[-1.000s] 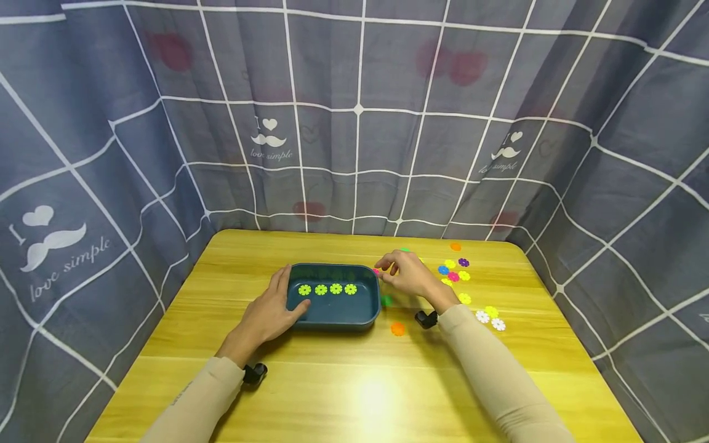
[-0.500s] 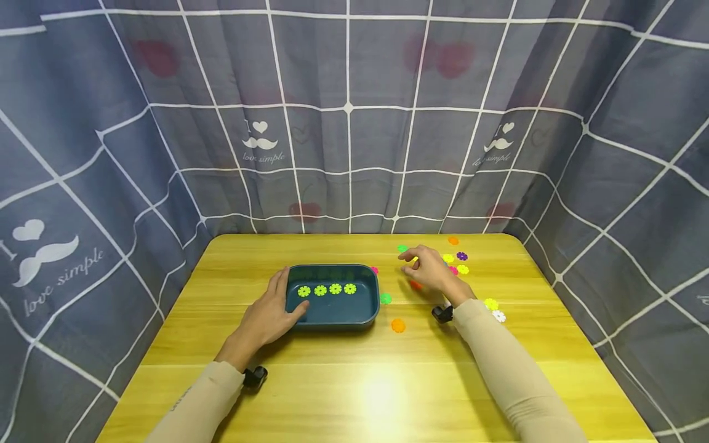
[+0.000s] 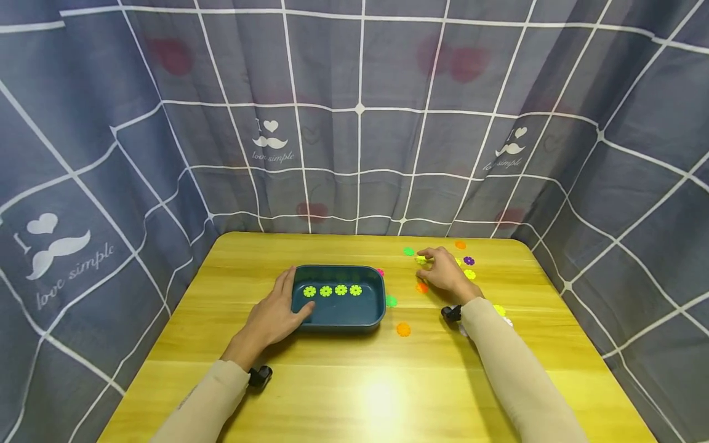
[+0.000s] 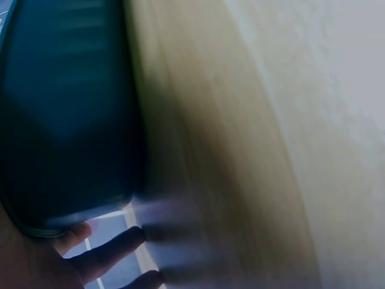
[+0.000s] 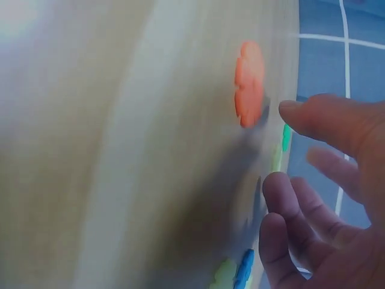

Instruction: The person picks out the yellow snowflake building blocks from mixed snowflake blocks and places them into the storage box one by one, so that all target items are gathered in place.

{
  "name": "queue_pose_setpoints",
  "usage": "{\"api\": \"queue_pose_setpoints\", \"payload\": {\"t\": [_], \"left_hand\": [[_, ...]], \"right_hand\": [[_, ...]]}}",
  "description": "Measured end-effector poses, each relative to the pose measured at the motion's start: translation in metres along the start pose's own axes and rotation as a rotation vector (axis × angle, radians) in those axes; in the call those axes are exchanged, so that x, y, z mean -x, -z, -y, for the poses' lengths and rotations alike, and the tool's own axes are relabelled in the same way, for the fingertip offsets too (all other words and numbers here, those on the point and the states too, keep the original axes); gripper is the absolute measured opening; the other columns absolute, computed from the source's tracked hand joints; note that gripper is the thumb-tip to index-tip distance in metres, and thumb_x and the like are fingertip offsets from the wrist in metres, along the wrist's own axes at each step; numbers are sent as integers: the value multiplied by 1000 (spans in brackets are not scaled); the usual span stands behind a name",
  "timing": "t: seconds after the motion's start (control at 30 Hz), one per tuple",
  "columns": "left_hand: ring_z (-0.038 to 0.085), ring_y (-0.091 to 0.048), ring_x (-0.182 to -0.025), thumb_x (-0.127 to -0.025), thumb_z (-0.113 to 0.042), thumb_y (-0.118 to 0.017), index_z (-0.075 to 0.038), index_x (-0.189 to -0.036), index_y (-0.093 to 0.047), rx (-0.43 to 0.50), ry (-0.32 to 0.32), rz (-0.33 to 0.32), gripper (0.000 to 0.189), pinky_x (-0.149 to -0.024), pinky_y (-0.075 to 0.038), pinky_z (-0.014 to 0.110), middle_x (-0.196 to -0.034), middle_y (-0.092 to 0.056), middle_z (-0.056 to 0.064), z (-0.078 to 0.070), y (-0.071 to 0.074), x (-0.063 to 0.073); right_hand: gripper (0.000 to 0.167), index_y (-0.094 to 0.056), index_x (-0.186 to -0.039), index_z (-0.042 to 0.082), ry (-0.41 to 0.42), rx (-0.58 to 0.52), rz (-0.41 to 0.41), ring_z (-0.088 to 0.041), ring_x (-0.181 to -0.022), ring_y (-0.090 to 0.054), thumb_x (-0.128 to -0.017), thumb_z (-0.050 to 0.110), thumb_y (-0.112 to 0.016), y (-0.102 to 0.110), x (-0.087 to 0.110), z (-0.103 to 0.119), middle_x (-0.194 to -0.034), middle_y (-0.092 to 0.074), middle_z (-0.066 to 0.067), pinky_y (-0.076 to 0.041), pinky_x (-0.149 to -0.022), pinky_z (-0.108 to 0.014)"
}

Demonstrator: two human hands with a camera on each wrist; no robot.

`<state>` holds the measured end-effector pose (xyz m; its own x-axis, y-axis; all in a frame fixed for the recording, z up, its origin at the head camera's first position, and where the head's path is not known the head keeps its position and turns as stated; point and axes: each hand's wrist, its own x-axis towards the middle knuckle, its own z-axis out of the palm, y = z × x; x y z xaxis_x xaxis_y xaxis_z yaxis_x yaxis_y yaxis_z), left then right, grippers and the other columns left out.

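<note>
A dark blue rectangular tray [image 3: 338,319] stands on the table, with several yellow-green flower-shaped pieces [image 3: 325,291] in a row inside. At its left end lies my left hand [image 3: 268,317], fingers straight along the end and thumb over the near left rim. My right hand [image 3: 445,272] hovers over scattered flower pieces to the tray's right, thumb and fingers apart with nothing between them. Near its thumb is an orange-red piece [image 5: 249,84]. A yellow piece [image 3: 421,260] and a green piece [image 3: 408,251] lie by the fingertips. Some pieces are hidden under the hand.
Around the tray's right side lie a pink piece [image 3: 380,272], a green one [image 3: 391,301] and an orange one [image 3: 403,330]. A purple piece [image 3: 469,261] sits farther right. Behind the wooden table [image 3: 332,381] hangs a grey checked curtain [image 3: 327,141].
My right hand has moved right, away from the tray's right rim, uncovering the orange-red piece. My left hand stays at the tray, and the row inside looks the same.
</note>
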<state>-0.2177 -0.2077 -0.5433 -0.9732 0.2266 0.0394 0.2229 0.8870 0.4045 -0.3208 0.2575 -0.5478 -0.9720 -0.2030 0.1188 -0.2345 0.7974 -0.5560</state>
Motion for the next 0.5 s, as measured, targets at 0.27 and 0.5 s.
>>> {"api": "queue_pose_setpoints", "payload": {"t": [0.27, 0.5], "left_hand": [[52, -69, -147, -113, -64, -65, -6, -188, -10, -11, 3, 11, 110, -112, -63, 72, -193, -24, 24, -1, -2, -1], [53, -72, -142, -113, -64, -66, -7, -188, -10, -6, 10, 3, 110, -109, -64, 72, -193, -24, 24, 2, 1, -2]], "right_hand": [[59, -68, -156, -4, -52, 33, 31, -56, -137, -66, -105, 19, -87, -1, -8, -11, -144, -72, -38, -53, -122, -71], [45, -77, -147, -3, -57, 27, 40, -54, -138, -71, -109, 21, -84, -1, -19, -8, -143, -78, -32, -53, -125, -69]]}}
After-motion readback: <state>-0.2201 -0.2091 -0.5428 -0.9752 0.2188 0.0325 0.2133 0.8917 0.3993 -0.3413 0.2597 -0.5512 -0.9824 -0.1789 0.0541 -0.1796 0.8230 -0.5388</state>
